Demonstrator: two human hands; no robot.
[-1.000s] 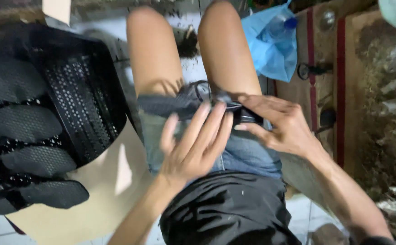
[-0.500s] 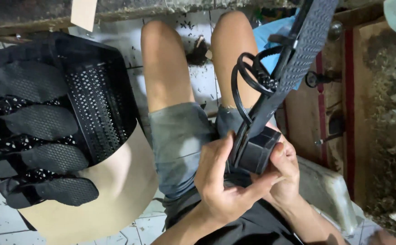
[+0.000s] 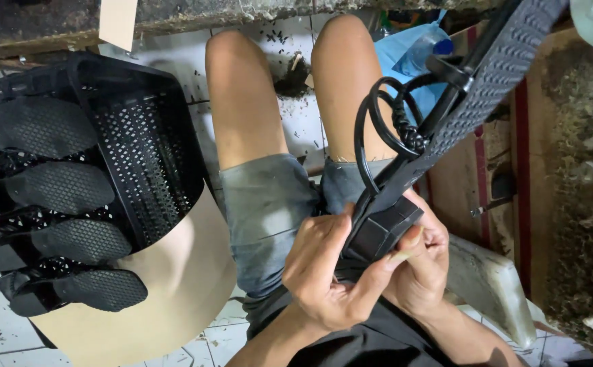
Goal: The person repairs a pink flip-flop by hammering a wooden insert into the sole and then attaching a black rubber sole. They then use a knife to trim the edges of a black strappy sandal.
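I sit with a black high-heeled sandal (image 3: 473, 88) held over my lap, its textured sole facing up and running toward the upper right. My left hand (image 3: 327, 272) wraps around the block heel (image 3: 381, 231) from the left. My right hand (image 3: 425, 261) grips the same heel end from the right and underneath. Thin black straps (image 3: 385, 126) loop and hang from the sandal over my right knee.
A black perforated plastic crate (image 3: 140, 156) at the left holds several black sandals (image 3: 58, 183), soles up, on a tan round board (image 3: 167, 292). A blue plastic bag (image 3: 412, 51) lies beyond my knees. Brown wooden boards (image 3: 493, 156) and rubble (image 3: 582, 204) are at the right.
A second ago both hands were low on my lap around the straps. They have since lifted the sandal, sole up, and closed on its heel; the last half second shows little movement.
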